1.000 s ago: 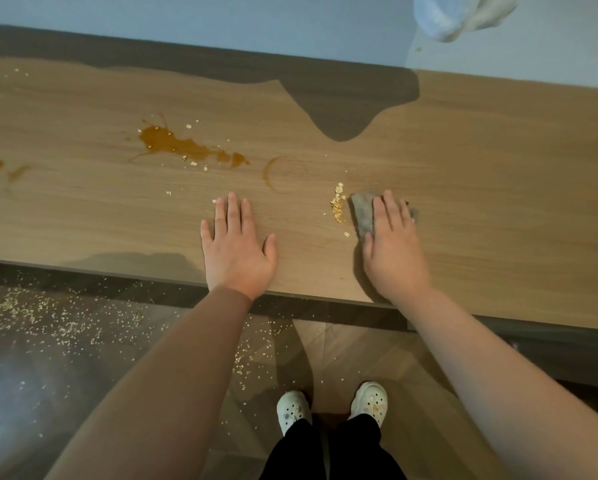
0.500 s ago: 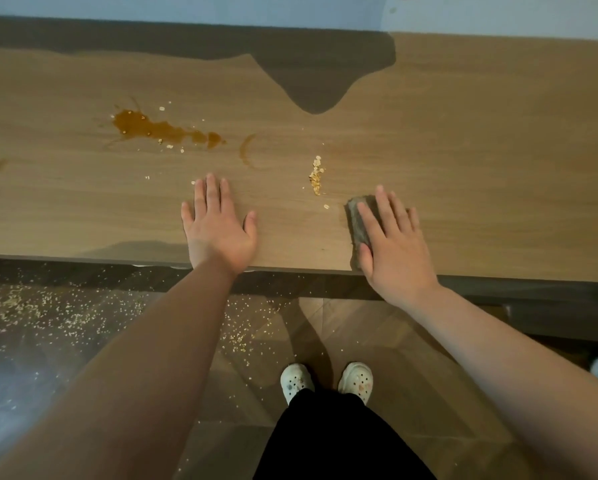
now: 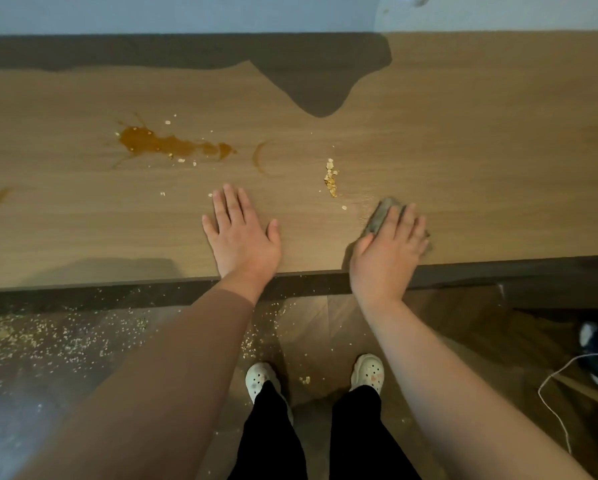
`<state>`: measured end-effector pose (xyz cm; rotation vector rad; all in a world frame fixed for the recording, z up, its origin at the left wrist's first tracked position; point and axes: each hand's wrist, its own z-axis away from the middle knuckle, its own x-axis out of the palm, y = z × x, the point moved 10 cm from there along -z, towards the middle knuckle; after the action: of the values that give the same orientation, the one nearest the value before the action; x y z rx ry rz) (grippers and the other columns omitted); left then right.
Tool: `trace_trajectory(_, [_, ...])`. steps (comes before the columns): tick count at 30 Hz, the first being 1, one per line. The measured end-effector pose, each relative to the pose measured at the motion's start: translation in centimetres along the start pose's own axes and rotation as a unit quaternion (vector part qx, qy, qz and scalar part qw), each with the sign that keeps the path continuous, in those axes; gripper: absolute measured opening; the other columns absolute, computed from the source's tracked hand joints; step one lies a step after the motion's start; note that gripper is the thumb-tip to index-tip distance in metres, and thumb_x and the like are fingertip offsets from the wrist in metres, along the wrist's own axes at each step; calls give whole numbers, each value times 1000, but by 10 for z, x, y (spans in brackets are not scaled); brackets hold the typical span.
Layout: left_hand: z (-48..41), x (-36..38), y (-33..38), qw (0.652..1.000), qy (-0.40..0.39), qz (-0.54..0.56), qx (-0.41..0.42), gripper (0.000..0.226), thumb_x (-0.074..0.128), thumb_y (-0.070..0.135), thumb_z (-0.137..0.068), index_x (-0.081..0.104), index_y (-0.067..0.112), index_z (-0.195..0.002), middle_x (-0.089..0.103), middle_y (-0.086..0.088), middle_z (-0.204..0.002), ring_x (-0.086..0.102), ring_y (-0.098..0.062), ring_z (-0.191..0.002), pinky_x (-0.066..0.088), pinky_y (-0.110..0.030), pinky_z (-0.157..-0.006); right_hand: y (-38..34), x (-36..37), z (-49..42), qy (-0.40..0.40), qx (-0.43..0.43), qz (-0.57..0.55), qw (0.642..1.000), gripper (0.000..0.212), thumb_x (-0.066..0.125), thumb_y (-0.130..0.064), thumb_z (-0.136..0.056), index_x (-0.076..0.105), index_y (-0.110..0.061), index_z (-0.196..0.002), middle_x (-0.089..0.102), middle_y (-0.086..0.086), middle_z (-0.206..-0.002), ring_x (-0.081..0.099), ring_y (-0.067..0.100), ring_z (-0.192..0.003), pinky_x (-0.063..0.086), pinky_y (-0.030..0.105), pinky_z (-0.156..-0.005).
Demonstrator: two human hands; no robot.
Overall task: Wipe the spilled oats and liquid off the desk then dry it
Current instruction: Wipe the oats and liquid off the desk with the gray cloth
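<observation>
Two hands on desk (image 3: 464,150): left hand (image 3: 244,237) flat, fingers (image 3: 230,202) spread, empty; right hand (image 3: 387,254), fingers straight, pressing grey cloth (image 3: 380,216). Oat clump (image 3: 331,178), brown puddle (image 3: 159,143) beyond.

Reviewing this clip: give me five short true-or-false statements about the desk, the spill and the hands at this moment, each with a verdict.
1. The right hand presses a grey cloth onto the desk. True.
2. The left hand holds a second cloth. False: it lies flat and bare on the desk.
3. The brown puddle is wiped away. False: it lies on the desk, beyond and left of the left hand.
4. A small heap of oats lies beyond the cloth, apart from it. True.
5. The floor has no oats on it. False: loose oats are scattered below the desk edge.
</observation>
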<state>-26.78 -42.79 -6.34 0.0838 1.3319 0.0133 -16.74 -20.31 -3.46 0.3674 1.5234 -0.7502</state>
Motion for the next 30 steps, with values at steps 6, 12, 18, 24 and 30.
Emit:
trace_trajectory(6, [-4, -27, -33, 990, 60, 105, 73, 61, 37, 24, -100, 13, 14, -155, 0, -4, -164, -8, -20, -150, -6, -44, -120, -66, 29, 17, -33, -70, 33, 996, 60, 33, -31, -101, 18, -10, -155, 12, 14, -162, 10, 36, -149, 6, 50, -120])
trace_trajectory(12, [-32, -27, -117, 996, 42, 75, -39, 65, 32, 29, -101, 1, 9, -155, -3, -8, -164, -9, -25, -150, 0, -51, -121, 34, -7, -14, 43, 99, 30, 994, 55, 36, -21, -100, 26, -4, -152, 19, 19, -160, 17, 41, -146, 14, 55, -119])
trace_trajectory(18, [-34, -21, -116, 996, 32, 47, -64, 68, 25, 39, -101, 1, 5, -155, -4, -11, -164, -7, -25, -151, 1, -49, -121, -44, 11, -6, 26, 57, 33, 997, 57, 38, -25, -100, 24, -6, -152, 18, 17, -161, 16, 41, -147, 11, 53, -118])
trace_trajectory(24, [-35, -18, -116, 996, 27, 46, -65, 71, 25, 42, -100, 1, 4, -155, -4, -12, -163, -8, -25, -151, 1, -50, -121, -24, 8, -30, 3, -14, 52, 999, 56, 34, -24, -101, 21, -9, -154, 14, 14, -162, 11, 36, -149, 11, 51, -121])
trace_trajectory(30, [-34, -19, -116, 996, 32, 48, -66, 71, 27, 43, -100, 2, 6, -155, -3, -11, -164, -7, -24, -151, 0, -50, -120, -52, 10, -54, 5, 4, 22, 1000, 58, 42, -24, -98, 28, -11, -152, 19, 11, -161, 13, 36, -148, 8, 52, -121])
